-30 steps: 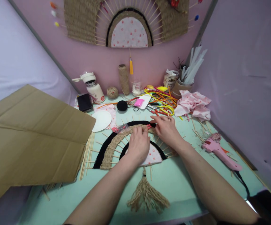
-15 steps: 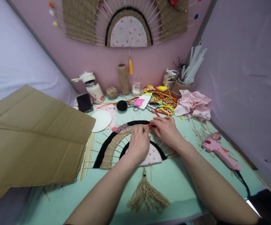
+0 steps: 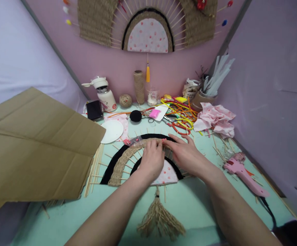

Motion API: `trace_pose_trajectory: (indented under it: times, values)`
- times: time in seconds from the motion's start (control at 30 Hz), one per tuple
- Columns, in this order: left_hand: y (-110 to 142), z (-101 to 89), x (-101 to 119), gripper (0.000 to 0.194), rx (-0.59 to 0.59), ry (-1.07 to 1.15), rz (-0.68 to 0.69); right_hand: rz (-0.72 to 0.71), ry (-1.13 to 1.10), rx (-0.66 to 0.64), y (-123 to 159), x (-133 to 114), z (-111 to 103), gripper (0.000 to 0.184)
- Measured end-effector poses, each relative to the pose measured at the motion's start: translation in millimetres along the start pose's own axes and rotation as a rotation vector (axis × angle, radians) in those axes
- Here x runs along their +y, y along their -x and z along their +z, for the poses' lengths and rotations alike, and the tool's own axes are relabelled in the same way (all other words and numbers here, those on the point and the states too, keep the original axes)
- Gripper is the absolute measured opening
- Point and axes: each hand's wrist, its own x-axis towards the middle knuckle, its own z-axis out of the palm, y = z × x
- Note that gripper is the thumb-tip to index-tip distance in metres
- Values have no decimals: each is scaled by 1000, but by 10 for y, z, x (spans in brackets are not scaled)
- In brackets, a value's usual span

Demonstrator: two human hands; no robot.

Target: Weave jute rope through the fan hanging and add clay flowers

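Observation:
A half-round woven fan (image 3: 120,165) lies on the table, with black bands, a twine band, thin sticks and a dotted cloth centre. My left hand (image 3: 152,159) rests over its middle, fingers bent together, tips at a small pinkish-red piece (image 3: 164,140) on the upper twine band. From the other side my right hand (image 3: 185,153) reaches in, its foremost fingertip pressed to that piece and its other fingers raised and spread. The thumbs are mostly hidden. Left of the hands, a clear plastic bag (image 3: 135,141) with red bits lies on the fan. A twine tassel (image 3: 160,217) hangs below.
Folded cardboard (image 3: 43,143) covers the left side, beside thin sticks (image 3: 93,172). A pink glue gun (image 3: 246,174) lies right. Behind are a white bottle (image 3: 106,97), a black yarn ball (image 3: 135,116), coloured pipe cleaners (image 3: 181,111) and crumpled dotted cloth (image 3: 215,118).
My right hand has shifted slightly down, and its fingers have spread more, with one fingertip now pressed on the red piece. My left hand stays in place. The whole view has shifted a little.

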Motion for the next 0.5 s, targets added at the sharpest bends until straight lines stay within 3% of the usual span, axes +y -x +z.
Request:
trace_pose_trajectory:
  times: [0.27, 0.5]
  values:
    - [5, 11, -8, 42, -2, -36, 15, 45, 7, -15, -15, 21, 73, 51]
    - [6, 4, -3, 40, -15, -25, 5, 58, 33, 60, -19, 61, -22, 45]
